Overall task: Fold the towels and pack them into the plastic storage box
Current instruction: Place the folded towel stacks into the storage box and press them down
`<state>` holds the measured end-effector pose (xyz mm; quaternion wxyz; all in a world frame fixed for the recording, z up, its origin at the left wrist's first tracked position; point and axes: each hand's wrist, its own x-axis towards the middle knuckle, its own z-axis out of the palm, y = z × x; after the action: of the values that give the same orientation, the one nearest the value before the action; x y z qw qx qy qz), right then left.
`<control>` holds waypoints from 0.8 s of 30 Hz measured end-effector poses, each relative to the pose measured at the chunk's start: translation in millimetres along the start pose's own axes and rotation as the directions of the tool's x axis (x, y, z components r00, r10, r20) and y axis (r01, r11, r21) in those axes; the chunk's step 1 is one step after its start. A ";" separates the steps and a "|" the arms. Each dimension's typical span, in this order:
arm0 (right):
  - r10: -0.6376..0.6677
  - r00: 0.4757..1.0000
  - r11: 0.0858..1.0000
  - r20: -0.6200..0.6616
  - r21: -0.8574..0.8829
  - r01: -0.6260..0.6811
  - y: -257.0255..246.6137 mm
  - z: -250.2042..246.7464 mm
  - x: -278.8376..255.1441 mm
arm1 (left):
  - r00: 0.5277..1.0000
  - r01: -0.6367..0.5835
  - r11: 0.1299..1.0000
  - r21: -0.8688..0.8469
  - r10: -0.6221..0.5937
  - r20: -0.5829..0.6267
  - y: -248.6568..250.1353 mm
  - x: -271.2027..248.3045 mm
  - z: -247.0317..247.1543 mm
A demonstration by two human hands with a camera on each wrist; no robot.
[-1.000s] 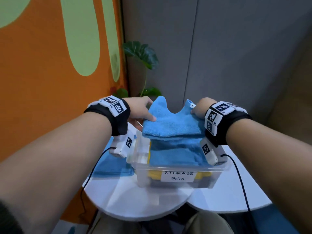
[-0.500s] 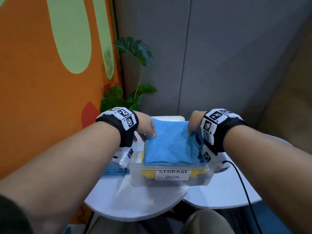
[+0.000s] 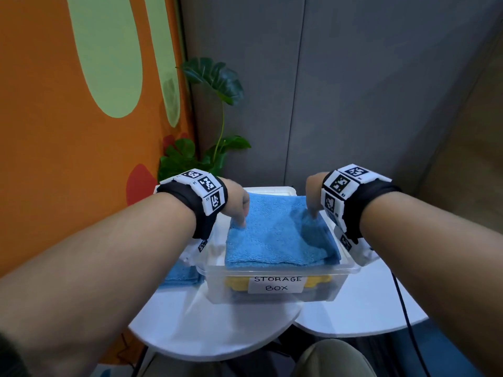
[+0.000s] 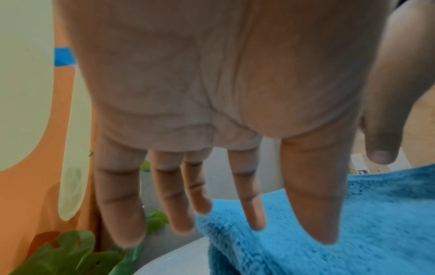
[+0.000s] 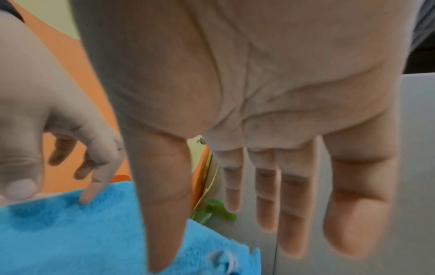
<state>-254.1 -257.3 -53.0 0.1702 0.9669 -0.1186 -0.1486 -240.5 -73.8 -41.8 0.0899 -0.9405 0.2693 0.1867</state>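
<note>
A clear plastic storage box (image 3: pixel 275 293) stands on a white round table (image 3: pixel 206 330), at its far right part, where a second white table (image 3: pixel 362 314) adjoins. The box's near wall carries a white label (image 3: pixel 274 283) reading "STORAGE BOX".

A folded blue towel (image 3: pixel 277 235) lies flat on top of the box's contents, level with the rim and filling most of the opening. Beneath it, through the near wall, a yellow towel (image 3: pixel 234 284) is visible. Another blue towel (image 3: pixel 181 276) lies on the round table just left of the box, partly hidden behind the left forearm.

The left hand (image 3: pixel 236 202) is over the left edge of the top towel. Its fingers (image 4: pixel 313 204) are straight and spread, pointing down; the thumb and forefinger tips touch the towel, and nothing is gripped. The right hand (image 3: pixel 313 194) is over the towel's right edge. Its fingers (image 5: pixel 357 204) are likewise extended and spread, the thumb tip meeting the towel; it holds nothing. Whether the remaining fingertips of either hand reach the cloth cannot be determined.

Each wrist wears a black band (image 3: pixel 375 205) with square coded markers. A potted plant (image 3: pixel 212 110) stands beyond the table against an orange wall (image 3: pixel 54 159) with pale green shapes.
</note>
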 end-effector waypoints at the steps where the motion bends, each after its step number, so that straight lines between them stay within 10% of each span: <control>1: -0.020 1.000 1.000 0.002 -0.005 0.020 -0.5 -6.6 -2.0 | 0.999 0.006 0.999 0.049 -0.004 -0.036 1.6 0.1 -1.1; 11: -0.092 0.939 0.946 0.331 -0.265 0.186 -24.7 17.0 1.6 | 0.987 -0.088 0.972 0.218 0.055 0.153 19.0 25.6 14.2; 24: -0.185 0.940 0.886 0.288 -0.364 0.286 -43.9 40.7 -17.4 | 0.972 -0.174 0.912 0.372 0.099 0.213 28.5 46.4 31.6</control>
<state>-275.7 -224.2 -101.2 0.3290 0.8927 0.0133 -0.3076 -229.0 -111.2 -91.2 0.2861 -0.8608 0.3564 0.2241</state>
